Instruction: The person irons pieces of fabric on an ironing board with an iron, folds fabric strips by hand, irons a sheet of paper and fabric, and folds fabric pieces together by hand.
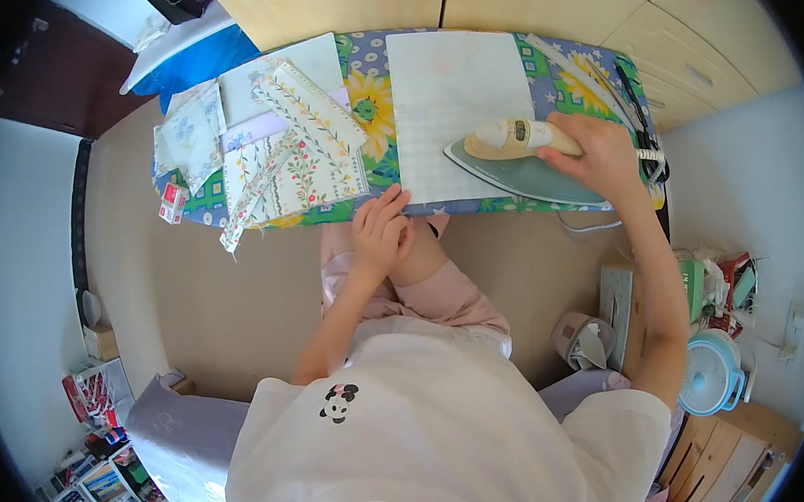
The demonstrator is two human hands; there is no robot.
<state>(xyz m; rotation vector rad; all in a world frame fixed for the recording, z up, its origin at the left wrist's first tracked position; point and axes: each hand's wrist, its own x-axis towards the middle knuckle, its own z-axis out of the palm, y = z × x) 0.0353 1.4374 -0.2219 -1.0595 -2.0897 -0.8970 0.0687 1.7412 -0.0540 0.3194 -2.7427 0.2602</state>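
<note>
My right hand [597,155] is wrapped round the handle of a clothes iron [520,166], whose green soleplate housing points left. The iron lies over the lower right part of a white rectangular piece [455,87], cloth or paper, on a floral ironing board [368,99]. My left hand [385,229] is at the board's front edge, its fingers stretched out near the lower left corner of the white piece, holding nothing visible. Left of it lie flower-printed fabric pieces [305,165], with one strip hanging over the front edge.
A folded pale cloth [189,134] and a small red-and-white box [173,203] are at the board's left end. The iron's cord [651,156] runs along the right end. On the right stand a bin [582,338] and a blue fan [712,373]. Cabinets [549,8] rise behind the board.
</note>
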